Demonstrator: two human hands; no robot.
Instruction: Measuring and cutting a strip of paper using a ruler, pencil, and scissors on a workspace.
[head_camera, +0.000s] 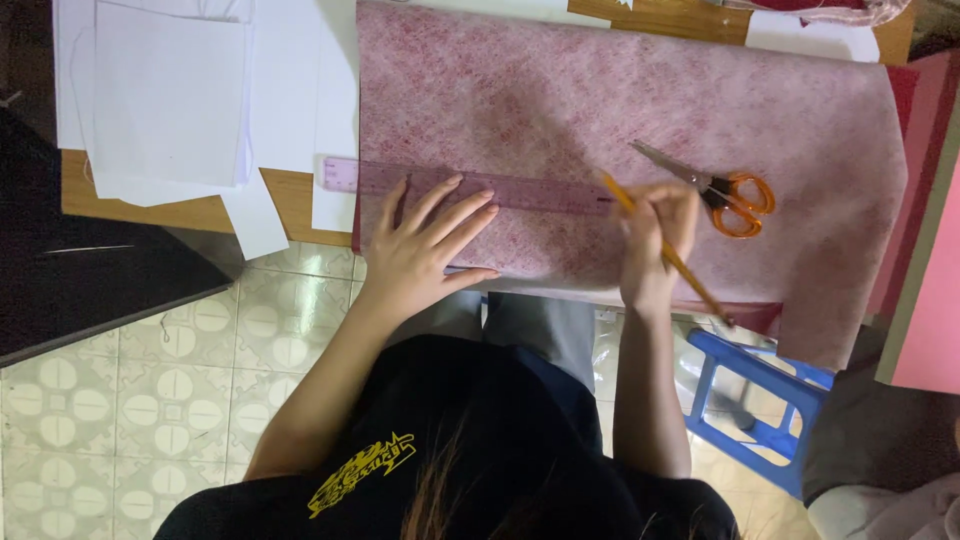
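Left hand (425, 250) spread flat on translucent ruler (470, 185) over pink fabric (620, 110), right hand (655, 240) grip closed around yellow pencil (665, 250) at ruler's right end, orange-handled scissors (725, 190) just right

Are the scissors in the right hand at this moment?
No: the right hand holds a pencil at the ruler, while the orange-handled scissors lie loose on the pink fabric beside it.

The left hand (425, 250) covers part of the ruler (465, 186). The right hand (655, 240) hides the pencil's (665, 252) middle. The stool (765, 400) is partly hidden under the fabric (620, 110).
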